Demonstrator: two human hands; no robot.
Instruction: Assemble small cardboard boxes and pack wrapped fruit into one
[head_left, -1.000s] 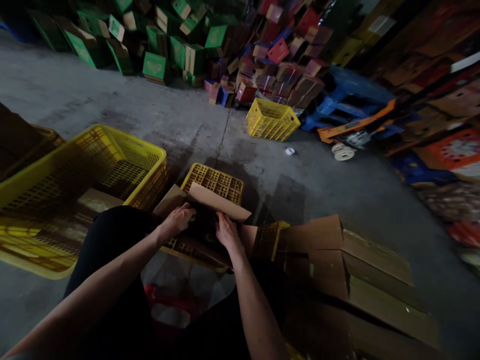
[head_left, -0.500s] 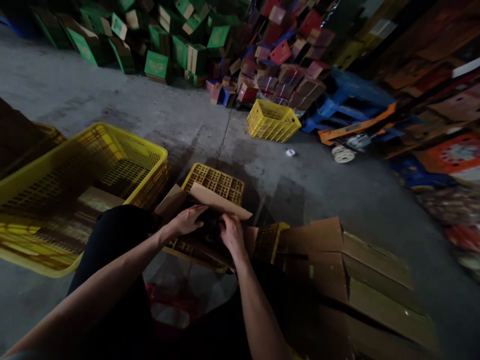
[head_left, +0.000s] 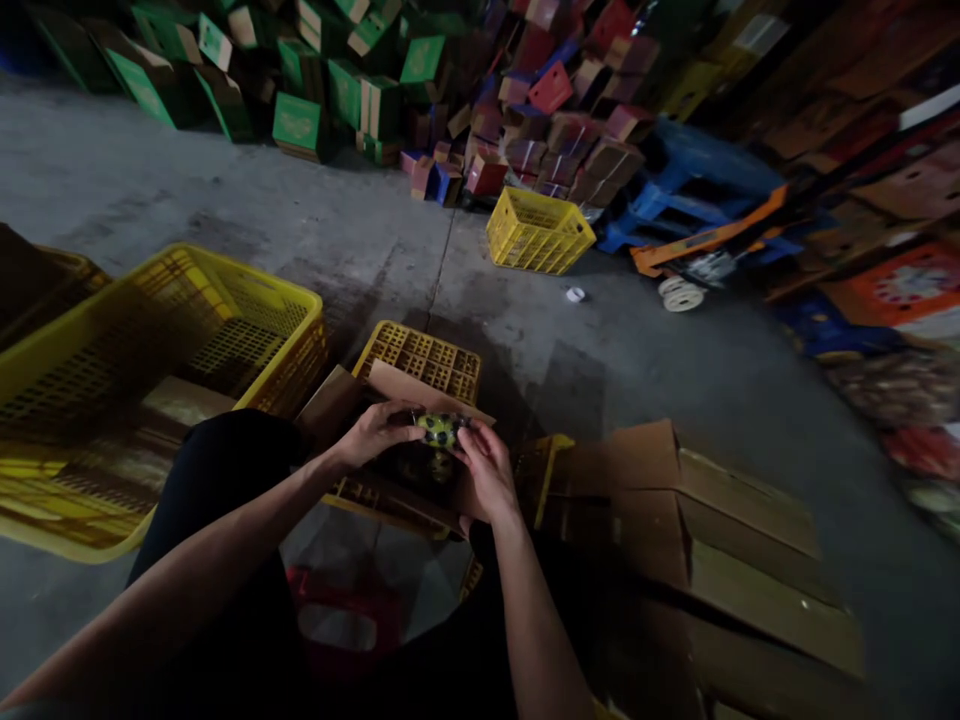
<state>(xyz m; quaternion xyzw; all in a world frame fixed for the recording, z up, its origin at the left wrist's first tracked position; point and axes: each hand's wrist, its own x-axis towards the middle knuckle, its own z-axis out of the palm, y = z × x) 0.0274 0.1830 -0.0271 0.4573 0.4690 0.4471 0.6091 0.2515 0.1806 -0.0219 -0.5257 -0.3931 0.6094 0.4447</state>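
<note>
Between my two hands is a small clear-wrapped package with green and dark patches; its exact kind is too dim to make out. My left hand pinches its left end, and my right hand grips the right end. Just below them is an open cardboard box with its flaps folded out. Inside, a similar shiny greenish piece shows, while the rest of the contents is dark. The box rests on an upturned yellow plastic crate.
A large yellow crate holding flat packages stands at left. Stacked cardboard boxes are close on my right. Farther off are a small yellow crate, a pallet jack, blue pallets and piled green boxes.
Both hands have risen from inside the box, and the wrapped green package now shows between them. The view has shifted slightly.
</note>
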